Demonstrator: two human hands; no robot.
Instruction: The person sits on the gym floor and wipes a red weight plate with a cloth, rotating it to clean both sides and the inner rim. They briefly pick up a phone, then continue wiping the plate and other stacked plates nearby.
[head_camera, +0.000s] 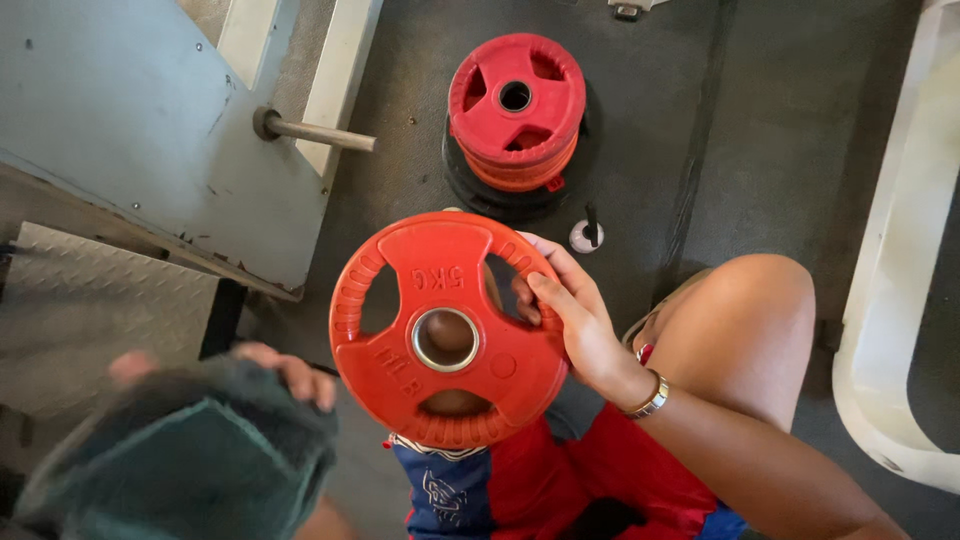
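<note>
Seen from above, the right hand (575, 320) grips a red-orange rubber weight plate (448, 330) by its right edge, thumb hooked through one of the plate's grip slots and fingers wrapped behind the rim. The plate is held face-up above the person's lap, its steel-ringed centre hole just left of the gripping thumb. A metal bracelet (650, 398) circles that wrist. Left of and below the plate, the left hand (285, 372) is closed on a bunched dark green cloth (190, 455), blurred and close to the camera. Beyond the grip, on the dark floor, a stack of weight plates (515, 120) stands well apart, red ones on top of a black one. A steel peg (315, 132) juts from a grey machine panel (130, 120) further left.
</note>
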